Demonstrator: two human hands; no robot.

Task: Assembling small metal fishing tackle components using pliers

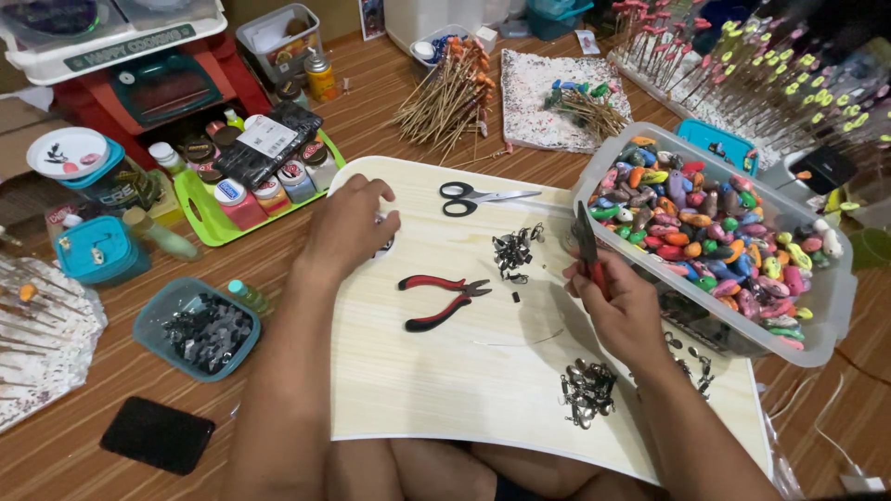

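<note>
Left hand (348, 227): curled loosely, knuckles up, resting on the far left part of the pale wooden lap board (445, 390); can't tell if it's got anything in it.
Right hand (624, 311): closed round a pair of red-handled pliers (587, 243), dark tips pointing up, right next to the bead tub.
Bead tub (821, 320): clear plastic, sitting on the board's right edge, packed with painted oval beads (715, 227) in pretty much every colour.
Teal tub (153, 320): on the worktop left of the board, holds small dark metal bits (206, 336).
Green tray (209, 223): paint jars (269, 190) lined up inside.
Loose on the board: second red-and-black pliers (441, 299), black scissors (473, 197), two heaps of metal clasps (587, 390).
Behind: bundle of bamboo skewers (450, 93).
</note>
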